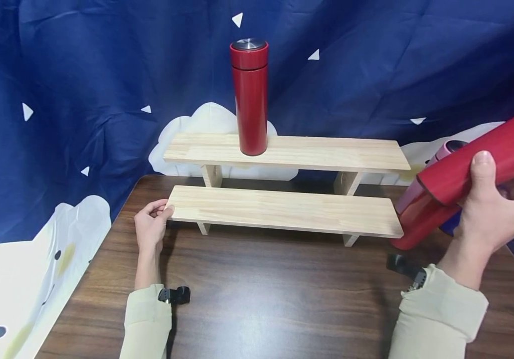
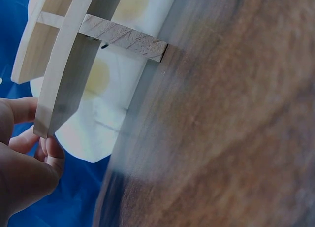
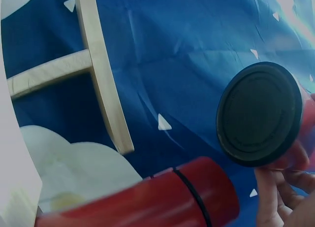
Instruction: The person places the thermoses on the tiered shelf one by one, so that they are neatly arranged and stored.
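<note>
A two-step wooden stand carries one red thermos (image 1: pixel 252 104) upright on its upper shelf (image 1: pixel 328 149). My left hand (image 1: pixel 151 227) pinches the left end of the lower shelf (image 1: pixel 279 209), thumb on top and fingers beneath. Over at the right, my right hand (image 1: pixel 496 209) grips another red thermos (image 1: pixel 508 144), lifted and tilted with its base toward the stand. Its dark round base (image 3: pixel 260 114) faces the right wrist camera, and its far end runs out of the head view.
Behind the held thermos, partly hidden, stand a further red thermos (image 1: pixel 418 227), a pink thermos (image 1: pixel 409 197) and a blue one (image 1: pixel 450 224) beside the stand's right end. A dark wood table (image 1: pixel 274 289) bears everything; a blue patterned curtain (image 1: pixel 104 60) hangs behind.
</note>
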`<action>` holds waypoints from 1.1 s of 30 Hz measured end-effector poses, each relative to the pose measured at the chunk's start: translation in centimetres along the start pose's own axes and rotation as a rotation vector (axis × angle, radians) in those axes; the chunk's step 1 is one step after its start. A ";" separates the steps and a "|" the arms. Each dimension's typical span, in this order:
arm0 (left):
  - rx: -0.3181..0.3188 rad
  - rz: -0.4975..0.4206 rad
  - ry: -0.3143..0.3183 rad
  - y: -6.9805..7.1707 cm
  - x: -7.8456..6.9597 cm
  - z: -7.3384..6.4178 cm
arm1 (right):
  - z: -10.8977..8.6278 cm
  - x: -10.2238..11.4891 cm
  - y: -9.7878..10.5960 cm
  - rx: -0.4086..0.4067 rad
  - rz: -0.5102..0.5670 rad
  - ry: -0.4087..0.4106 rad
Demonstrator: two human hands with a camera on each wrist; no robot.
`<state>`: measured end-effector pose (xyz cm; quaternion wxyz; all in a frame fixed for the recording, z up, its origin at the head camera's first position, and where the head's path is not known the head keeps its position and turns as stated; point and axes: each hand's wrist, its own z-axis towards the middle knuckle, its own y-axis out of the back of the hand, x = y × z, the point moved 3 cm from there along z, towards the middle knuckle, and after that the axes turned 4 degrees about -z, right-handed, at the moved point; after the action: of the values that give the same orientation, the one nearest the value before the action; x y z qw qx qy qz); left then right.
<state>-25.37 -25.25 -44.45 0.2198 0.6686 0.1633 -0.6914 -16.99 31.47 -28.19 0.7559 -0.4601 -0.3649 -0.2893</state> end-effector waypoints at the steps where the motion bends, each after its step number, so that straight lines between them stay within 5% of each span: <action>1: 0.000 -0.002 -0.001 0.0 0.0 0.0 | -0.1 0.0 -0.1 0.005 -0.022 0.009; 8: -0.008 -0.010 -0.005 0.0 0.3 0.0 | -1.2 -0.1 -1.6 0.098 0.017 0.065; 33: 0.000 0.006 -0.010 0.0 0.0 0.0 | -4.6 -3.5 -6.0 0.251 -0.312 0.062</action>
<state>-25.37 -25.23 -44.48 0.2227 0.6657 0.1603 -0.6940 -22.32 25.22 -29.52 0.7641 -0.2911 -0.4415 -0.3694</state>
